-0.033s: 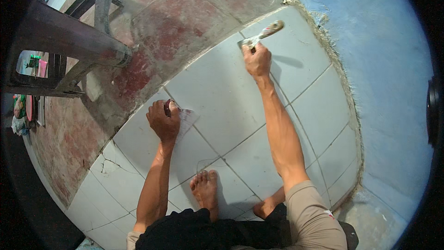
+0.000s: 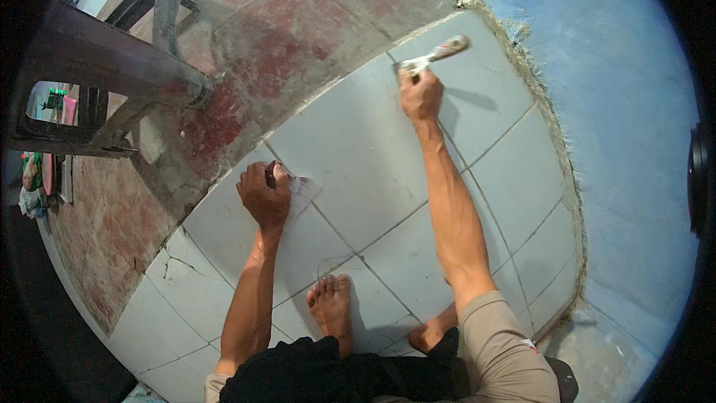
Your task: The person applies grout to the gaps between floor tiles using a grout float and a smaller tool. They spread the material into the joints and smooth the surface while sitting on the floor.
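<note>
My right hand grips a putty knife near its blade end. The worn, paint-spotted handle sticks out to the upper right, and the blade end is at the joint between two white floor tiles. Farther left and nearer to me, my left hand is closed round a dark red rounded thing. From under its fingers a pale, see-through flat piece spreads over the tile; whether it belongs to the red thing I cannot tell.
Rough red-grey concrete borders the tiles. A dark plastic stool lies at the upper left. To the right rises a blue wall with crumbled mortar along its foot. My bare foot rests on the tiles near a thin loose wire.
My right hand has shifted slightly to the right with the putty knife, whose handle now lies a little flatter. My left hand stays in place.
</note>
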A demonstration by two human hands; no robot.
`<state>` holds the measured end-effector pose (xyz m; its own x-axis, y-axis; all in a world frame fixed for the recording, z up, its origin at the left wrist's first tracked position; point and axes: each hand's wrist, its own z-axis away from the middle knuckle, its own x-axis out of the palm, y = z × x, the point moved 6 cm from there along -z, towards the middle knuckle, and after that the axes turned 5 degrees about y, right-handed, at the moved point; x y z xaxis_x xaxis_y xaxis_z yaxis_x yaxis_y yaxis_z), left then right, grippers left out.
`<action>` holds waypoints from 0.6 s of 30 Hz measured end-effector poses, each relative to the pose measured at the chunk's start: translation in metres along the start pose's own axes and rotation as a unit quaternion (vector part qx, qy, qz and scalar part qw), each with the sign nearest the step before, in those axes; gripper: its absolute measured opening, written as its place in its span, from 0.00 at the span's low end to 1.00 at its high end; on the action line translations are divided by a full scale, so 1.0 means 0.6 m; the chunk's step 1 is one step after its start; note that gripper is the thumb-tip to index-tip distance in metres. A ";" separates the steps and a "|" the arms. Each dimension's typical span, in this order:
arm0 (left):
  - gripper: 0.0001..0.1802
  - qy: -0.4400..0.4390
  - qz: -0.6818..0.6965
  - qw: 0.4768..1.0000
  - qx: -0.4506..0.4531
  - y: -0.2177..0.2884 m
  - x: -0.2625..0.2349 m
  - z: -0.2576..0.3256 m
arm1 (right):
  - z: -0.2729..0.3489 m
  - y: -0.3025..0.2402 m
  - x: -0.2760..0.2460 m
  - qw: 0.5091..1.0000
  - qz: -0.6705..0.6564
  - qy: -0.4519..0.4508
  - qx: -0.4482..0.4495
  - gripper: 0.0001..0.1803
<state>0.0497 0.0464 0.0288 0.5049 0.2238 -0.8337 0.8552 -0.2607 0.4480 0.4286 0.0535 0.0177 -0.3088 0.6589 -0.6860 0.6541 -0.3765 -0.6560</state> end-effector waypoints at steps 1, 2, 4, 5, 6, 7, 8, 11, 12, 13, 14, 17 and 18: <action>0.11 0.006 0.003 1.000 0.004 0.002 0.001 -0.004 | -0.006 0.006 -0.010 0.996 -0.046 0.061 0.039 0.14; 0.11 0.013 0.005 1.000 0.008 0.006 0.004 -0.007 | -0.011 0.004 -0.002 0.997 -0.051 0.040 0.036 0.14; 0.11 0.019 0.007 1.000 0.014 0.007 0.008 -0.009 | -0.017 -0.003 0.012 1.000 -0.021 0.003 0.004 0.14; 0.11 0.018 0.008 1.000 0.015 0.005 0.010 -0.009 | -0.018 -0.007 0.019 0.999 0.014 -0.014 -0.026 0.14; 0.11 0.018 0.008 1.000 0.016 0.004 0.011 -0.008 | -0.019 -0.010 0.025 0.997 0.049 -0.030 -0.056 0.14; 0.10 0.021 0.006 1.000 0.018 0.003 0.010 -0.009 | -0.026 -0.006 0.020 0.999 0.016 -0.006 -0.027 0.14; 0.10 0.023 0.004 1.000 0.019 0.003 0.009 -0.009 | -0.035 0.000 0.013 1.000 -0.017 0.018 0.001 0.14; 0.10 0.015 0.001 1.000 0.020 0.001 0.009 -0.009 | -0.034 -0.023 0.028 0.999 -0.049 -0.002 -0.020 0.16; 0.10 0.010 0.001 1.000 0.019 0.000 0.010 -0.009 | -0.030 -0.035 0.033 0.998 -0.041 -0.026 -0.043 0.16; 0.10 0.019 0.002 1.000 0.024 0.000 0.009 -0.009 | -0.026 -0.041 0.037 0.996 -0.032 -0.049 -0.066 0.16; 0.10 0.027 0.004 0.999 0.029 0.001 0.010 -0.010 | -0.043 -0.030 0.041 0.999 -0.009 -0.039 -0.028 0.15; 0.10 0.017 -0.001 1.000 0.021 0.006 0.011 -0.009 | -0.053 -0.032 0.030 0.997 -0.075 0.024 -0.027 0.14; 0.10 0.008 -0.003 1.000 0.015 0.007 0.011 -0.010 | -0.039 -0.037 0.048 0.995 -0.078 -0.047 -0.028 0.14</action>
<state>0.0575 0.0521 0.0272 0.5011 0.2401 -0.8314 0.8549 -0.2867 0.4324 0.4216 0.0958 0.0199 -0.4716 0.6413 -0.6053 0.6293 -0.2360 -0.7404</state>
